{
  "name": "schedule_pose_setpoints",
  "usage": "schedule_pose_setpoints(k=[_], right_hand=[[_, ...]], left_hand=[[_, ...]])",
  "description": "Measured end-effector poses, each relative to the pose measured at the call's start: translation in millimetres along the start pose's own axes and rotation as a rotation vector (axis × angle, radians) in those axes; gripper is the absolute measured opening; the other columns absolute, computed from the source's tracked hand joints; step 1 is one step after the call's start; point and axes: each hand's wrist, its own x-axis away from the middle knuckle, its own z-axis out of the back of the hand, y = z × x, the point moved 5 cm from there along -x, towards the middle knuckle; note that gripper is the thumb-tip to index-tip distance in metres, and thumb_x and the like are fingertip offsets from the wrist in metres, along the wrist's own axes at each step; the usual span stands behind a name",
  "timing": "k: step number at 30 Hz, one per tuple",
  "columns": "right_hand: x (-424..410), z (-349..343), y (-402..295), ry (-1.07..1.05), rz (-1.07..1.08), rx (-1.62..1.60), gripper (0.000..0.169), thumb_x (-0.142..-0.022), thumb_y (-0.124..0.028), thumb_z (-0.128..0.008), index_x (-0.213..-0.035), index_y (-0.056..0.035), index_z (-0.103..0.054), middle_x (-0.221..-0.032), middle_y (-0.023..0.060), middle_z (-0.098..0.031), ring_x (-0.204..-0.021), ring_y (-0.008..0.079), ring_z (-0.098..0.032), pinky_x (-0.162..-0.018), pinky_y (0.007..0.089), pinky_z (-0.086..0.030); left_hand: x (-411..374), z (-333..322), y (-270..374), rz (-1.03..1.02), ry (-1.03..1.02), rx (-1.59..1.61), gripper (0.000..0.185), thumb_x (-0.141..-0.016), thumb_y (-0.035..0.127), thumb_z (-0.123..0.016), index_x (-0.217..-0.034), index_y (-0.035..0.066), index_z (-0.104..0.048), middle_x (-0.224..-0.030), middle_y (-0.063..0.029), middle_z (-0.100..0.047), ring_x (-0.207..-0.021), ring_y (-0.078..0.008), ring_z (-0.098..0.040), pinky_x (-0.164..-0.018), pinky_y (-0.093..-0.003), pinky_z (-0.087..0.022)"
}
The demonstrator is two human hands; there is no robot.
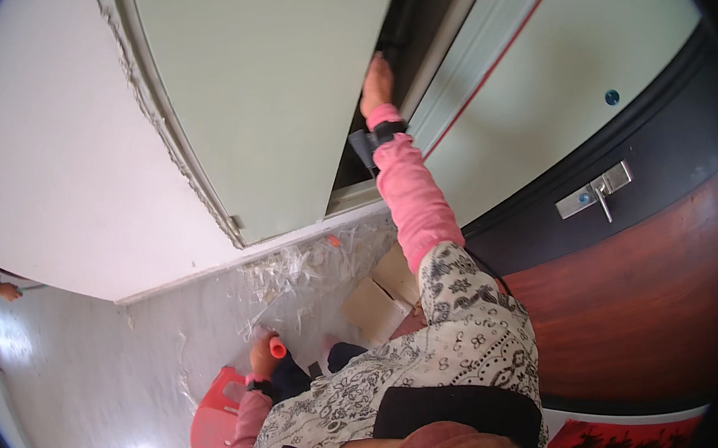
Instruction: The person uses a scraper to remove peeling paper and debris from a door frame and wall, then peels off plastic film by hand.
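Note:
My right hand (378, 83) reaches up to the edge of a pale green door panel (253, 91), beside the dark gap behind it; its fingertips are partly hidden. A grey object (361, 148) shows in the gap next to my wrist. Low on the left, my left hand (266, 355) is closed around a red-orange cylindrical object (277, 347), whose round end faces up. A red plastic stool (212, 416) stands beside my left forearm.
Plastic scraps (291, 267) and flattened cardboard (374, 307) lie on the floor below the panel. On the right is a dark and reddish-brown door with a metal lever handle (601, 195). Another person's hand (10, 291) shows at the far left, holding something thin.

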Motion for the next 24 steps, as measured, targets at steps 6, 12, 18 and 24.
schedule_pose_setpoints(k=[6,12,18,24], right_hand=[[29,-17,-41,0.002,-0.074,0.059,0.045,-0.090,-0.038,-0.043,-0.103,0.0044,-0.053,-0.106,0.0217,-0.058,-0.099,0.0340,-0.054,-0.088,0.0380,-0.041],[93,30,-82,-0.203,0.136,0.188,0.030,-0.093,-0.028,-0.046,-0.102,-0.0019,-0.058,-0.090,0.0193,-0.062,-0.081,0.0309,-0.058,-0.074,0.0363,-0.046],[194,60,-154,-0.536,0.318,0.298,0.017,-0.089,-0.015,-0.055,-0.079,-0.0016,-0.051,-0.070,0.0083,-0.048,-0.062,0.0181,-0.045,-0.057,0.0299,-0.040],[299,22,-244,-0.758,0.728,0.132,0.037,-0.078,-0.004,-0.062,-0.113,0.0014,-0.052,-0.116,0.0211,-0.053,-0.103,0.0369,-0.054,-0.084,0.0387,-0.047]], left_hand=[[68,-9,65,-0.088,-0.035,0.249,0.023,-0.076,0.023,-0.064,-0.093,0.009,-0.063,-0.078,-0.0160,-0.064,-0.076,-0.0352,-0.062,-0.066,-0.0400,-0.049],[97,14,88,0.153,-0.134,0.169,0.026,-0.076,0.034,-0.064,-0.084,0.009,-0.063,-0.076,-0.0151,-0.063,-0.073,-0.0338,-0.062,-0.062,-0.0411,-0.047],[110,-3,38,0.046,-0.080,0.187,0.032,-0.075,0.035,-0.065,-0.097,0.012,-0.062,-0.084,-0.0139,-0.065,-0.079,-0.0331,-0.063,-0.067,-0.0410,-0.048],[132,4,52,-0.006,-0.048,0.155,0.034,-0.077,0.036,-0.064,-0.102,0.013,-0.060,-0.092,-0.0144,-0.065,-0.089,-0.0343,-0.061,-0.073,-0.0425,-0.048]])
